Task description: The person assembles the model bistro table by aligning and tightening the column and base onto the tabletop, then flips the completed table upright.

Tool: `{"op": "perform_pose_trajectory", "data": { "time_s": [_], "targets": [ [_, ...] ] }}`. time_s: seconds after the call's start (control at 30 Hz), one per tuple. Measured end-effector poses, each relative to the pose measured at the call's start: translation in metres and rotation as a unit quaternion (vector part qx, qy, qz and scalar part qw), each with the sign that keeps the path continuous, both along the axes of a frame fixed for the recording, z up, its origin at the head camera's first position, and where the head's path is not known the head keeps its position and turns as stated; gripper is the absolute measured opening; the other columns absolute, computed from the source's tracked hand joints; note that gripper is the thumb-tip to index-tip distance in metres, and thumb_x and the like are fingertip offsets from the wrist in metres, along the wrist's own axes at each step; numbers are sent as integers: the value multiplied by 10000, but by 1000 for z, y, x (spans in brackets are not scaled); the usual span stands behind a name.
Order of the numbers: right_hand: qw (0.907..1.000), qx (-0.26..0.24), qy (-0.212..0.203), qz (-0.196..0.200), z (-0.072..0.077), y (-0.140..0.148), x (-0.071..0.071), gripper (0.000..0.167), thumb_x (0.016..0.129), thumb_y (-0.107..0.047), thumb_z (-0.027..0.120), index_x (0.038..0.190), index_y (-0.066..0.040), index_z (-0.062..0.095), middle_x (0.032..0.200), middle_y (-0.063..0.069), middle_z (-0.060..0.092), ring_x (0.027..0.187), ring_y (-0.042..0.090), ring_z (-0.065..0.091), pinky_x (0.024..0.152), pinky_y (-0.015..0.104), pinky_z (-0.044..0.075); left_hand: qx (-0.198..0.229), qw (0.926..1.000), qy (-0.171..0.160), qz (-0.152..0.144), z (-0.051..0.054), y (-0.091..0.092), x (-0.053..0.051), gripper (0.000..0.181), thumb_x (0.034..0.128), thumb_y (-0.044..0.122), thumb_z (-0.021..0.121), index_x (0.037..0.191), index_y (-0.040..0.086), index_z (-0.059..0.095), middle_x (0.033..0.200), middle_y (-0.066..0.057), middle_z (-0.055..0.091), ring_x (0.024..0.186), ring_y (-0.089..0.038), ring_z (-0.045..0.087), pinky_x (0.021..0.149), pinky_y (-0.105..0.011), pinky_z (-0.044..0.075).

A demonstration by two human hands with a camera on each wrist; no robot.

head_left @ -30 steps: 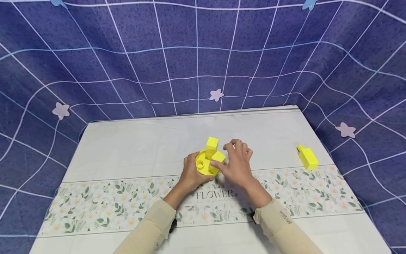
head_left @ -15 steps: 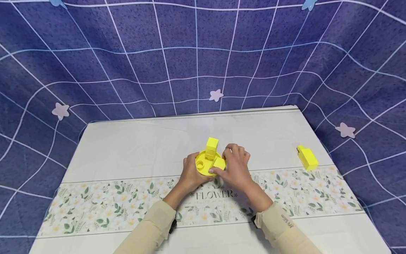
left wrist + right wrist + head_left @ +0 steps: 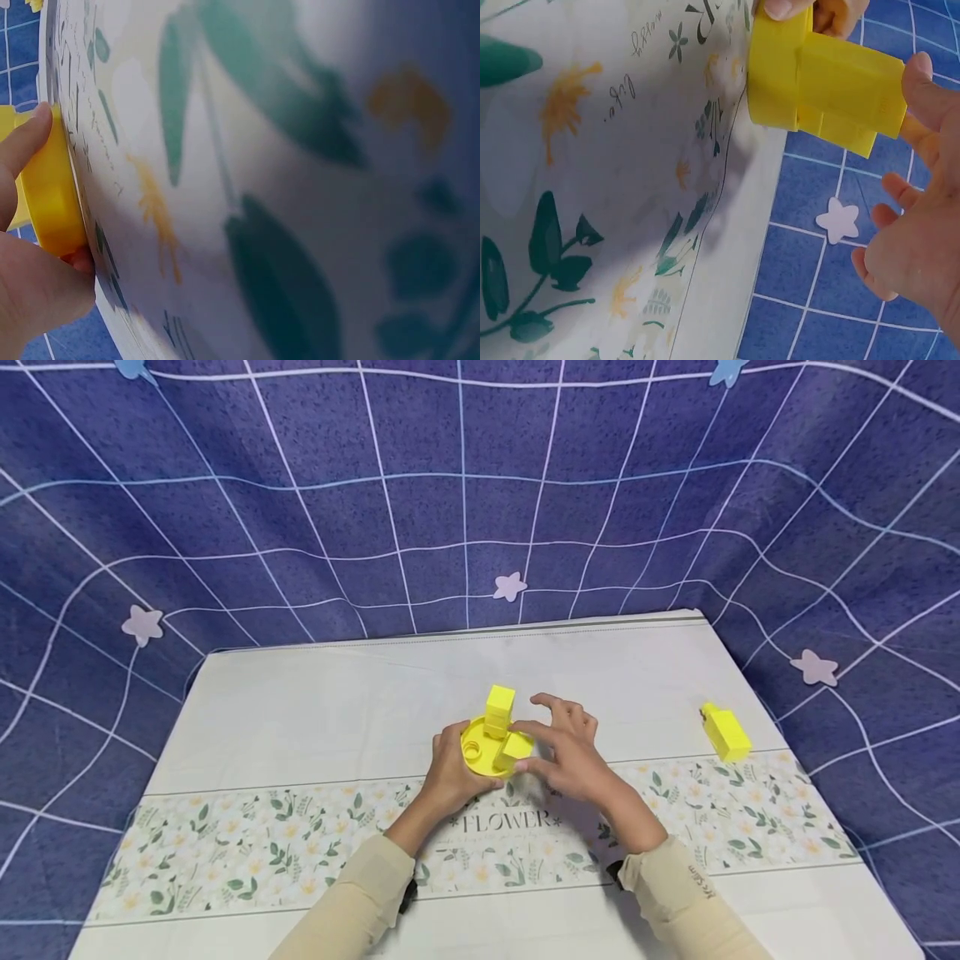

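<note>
Yellow base: a shallow, round, matte yellow dish point(image 3: 484, 767), seemingly plastic, flat on the white, flower-printed tabletop point(image 3: 337, 710) between the two hands.
Left hand: the left hand point(image 3: 452, 770) grips the dish from its left side, fingers and thumb curled round the rim.
Near block: a yellow, box-shaped block point(image 3: 517, 746) rises from the right part of the dish, long axis upright; it lies just left of the right hand, the nearer of the two.
Right hand: the right hand point(image 3: 573, 758) has thumb and index finger spread wide about the block's top, the thumb seemingly touching it; whether they press, I cannot tell.
Also on the dish: a taller yellow block point(image 3: 498, 708) beyond both thumbs, and a small yellow ring point(image 3: 472, 750) just beside the left hand.
Apart: a yellow bottle-shaped piece point(image 3: 727, 735), well right of the right hand, narrow end pointing away.
</note>
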State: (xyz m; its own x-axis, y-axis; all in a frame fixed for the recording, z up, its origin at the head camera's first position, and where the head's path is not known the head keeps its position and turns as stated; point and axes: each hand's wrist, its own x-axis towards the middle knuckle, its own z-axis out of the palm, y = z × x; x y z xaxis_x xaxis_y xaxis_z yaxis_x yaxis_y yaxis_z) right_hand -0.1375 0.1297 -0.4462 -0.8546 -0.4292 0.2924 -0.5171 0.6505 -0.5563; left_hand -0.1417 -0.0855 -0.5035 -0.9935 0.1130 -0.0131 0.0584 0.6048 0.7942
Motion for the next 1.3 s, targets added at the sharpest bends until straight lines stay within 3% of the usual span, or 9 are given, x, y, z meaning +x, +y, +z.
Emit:
{"op": "perform_pose_trajectory", "data": {
  "time_s": [0.23, 0.4, 0.87, 1.1, 1.3],
  "targets": [
    [9998, -66, -20, -195, -6, -7, 1, 525, 722, -408, 806, 1148, -146, 647, 1399, 151, 373, 1207, 349, 298, 914, 526, 198, -34, 10000, -73, -2, -1, 1, 0, 1080, 557, 254, 944, 1431, 103, 328, 1333, -58, 410, 1184, -215, 351, 994, -400, 382],
    [9996, -75, 86, -275, -7, -11, 3, 528, 727, -377, 812, 1162, -133, 639, 1366, 143, 391, 1166, 342, 320, 905, 519, 204, -18, 10000, -19, 32, -1, 0, -1, 1077, 552, 244, 946, 1426, 89, 335, 1329, -70, 418, 1181, -224, 354, 994, -414, 381],
    [9989, -253, -224, -335, -7, -2, 5, 610, 740, -405, 806, 1242, -139, 583, 1407, 113, 341, 1206, 314, 276, 943, 512, 182, -53, 9999, -85, 47, 0, 1, 0, 1081, 557, 259, 946, 1431, 102, 331, 1321, -64, 420, 1176, -218, 361, 984, -402, 387],
    [9941, -576, -459, -800, -4, 14, 8, 457, 849, -353, 725, 1237, -162, 574, 1405, 117, 337, 1214, 314, 266, 955, 513, 168, -122, 9998, -81, 152, 0, 4, 1, 1090, 564, 260, 943, 1440, 97, 316, 1320, -76, 415, 1195, -226, 370, 1015, -406, 382],
    [9854, -859, -407, -1411, -3, 32, 6, 363, 902, -328, 671, 1174, -104, 583, 1352, 141, 357, 1205, 335, 257, 969, 551, 128, -144, 9987, 86, 481, -1, 13, 4, 1065, 558, 268, 945, 1422, 94, 348, 1266, -57, 440, 1124, -211, 382, 962, -376, 399]
  ]
}}
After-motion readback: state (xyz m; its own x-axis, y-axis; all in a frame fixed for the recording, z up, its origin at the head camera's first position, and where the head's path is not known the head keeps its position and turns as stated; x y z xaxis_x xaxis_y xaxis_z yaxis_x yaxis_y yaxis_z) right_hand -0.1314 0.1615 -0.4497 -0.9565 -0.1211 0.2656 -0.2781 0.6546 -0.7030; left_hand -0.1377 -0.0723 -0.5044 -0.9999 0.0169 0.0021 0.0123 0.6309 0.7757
